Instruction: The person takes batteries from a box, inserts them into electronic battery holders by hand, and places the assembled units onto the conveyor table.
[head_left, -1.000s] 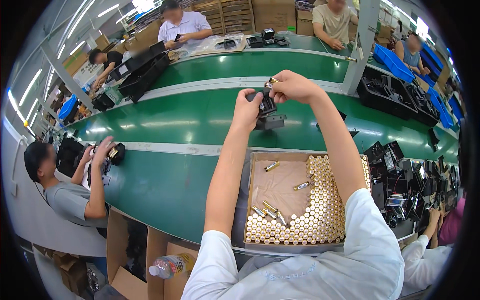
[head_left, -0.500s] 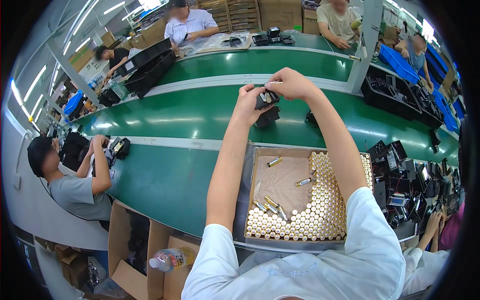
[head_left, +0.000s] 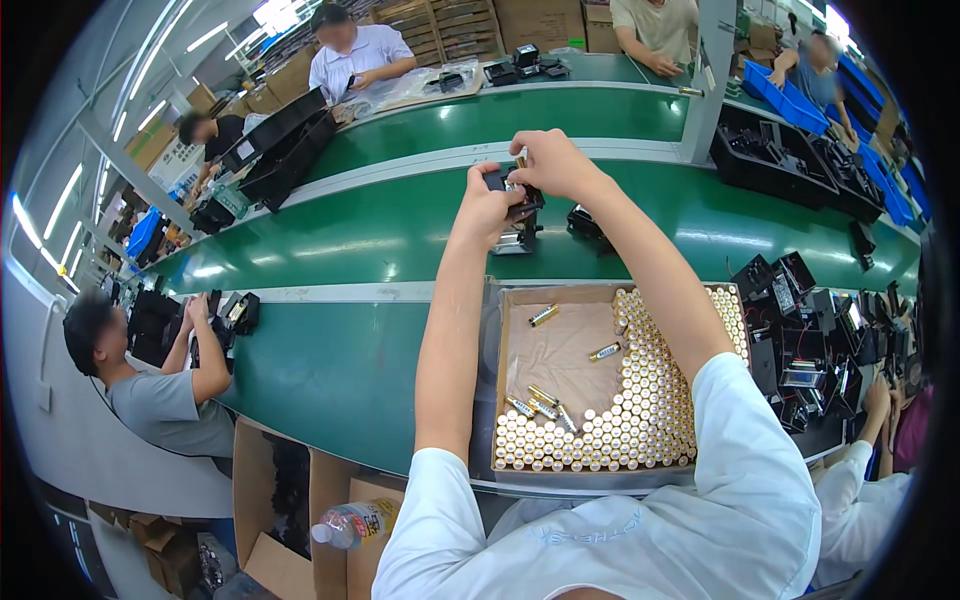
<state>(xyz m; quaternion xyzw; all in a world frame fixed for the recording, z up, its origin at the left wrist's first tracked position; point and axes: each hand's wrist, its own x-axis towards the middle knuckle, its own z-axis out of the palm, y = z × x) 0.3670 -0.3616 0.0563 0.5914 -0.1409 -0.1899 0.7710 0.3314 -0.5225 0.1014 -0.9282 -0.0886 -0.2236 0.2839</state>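
Over the far green belt, my left hand is wrapped round a small black plastic casing. My right hand is closed above the casing, pinching a gold-ended battery in its fingertips. My fingers cover much of the casing's inside. A shallow cardboard box is below my forearms, with many upright batteries packed along its front and right side. Several loose batteries lie on its brown lining. On the belt just beyond my hands sit a black and silver device and another black unit.
Piled black devices stand right of the box. At the left, a person in grey handles dark parts. Further people work across the belts. A metal post rises at the back right. Lower left are an open carton and a plastic bottle.
The view has shifted slightly. My right hand has tipped a battery more upright over the casing. The belt device at the right shows more fully. The person at the left has raised their hands slightly.
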